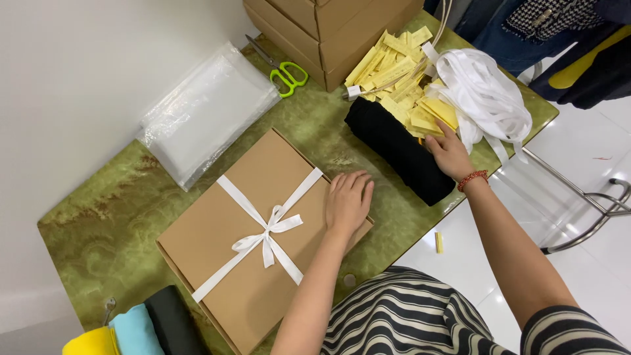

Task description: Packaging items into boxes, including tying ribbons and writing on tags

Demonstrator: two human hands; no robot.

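A flat brown cardboard box (217, 243) lies on the green marbled table (112, 217), tied crosswise with a white ribbon (266, 230) knotted in a bow. My left hand (348, 200) rests flat on the box's right edge, fingers spread. My right hand (450, 152) reaches across a folded black cloth (394, 148) and touches the edge of a heap of yellow paper strips (401, 72). A red bead bracelet (472, 179) circles that wrist. Whether the fingers pinch a strip is hidden.
A tangle of white ribbon (483, 92) lies at the right table corner. Stacked brown cartons (328, 33) stand at the back, green-handled scissors (286, 75) beside them. Clear plastic bags (207, 112) lie at left. Rolled yellow, blue and black cloths (141, 325) sit bottom left. One yellow strip (438, 242) lies on the floor.
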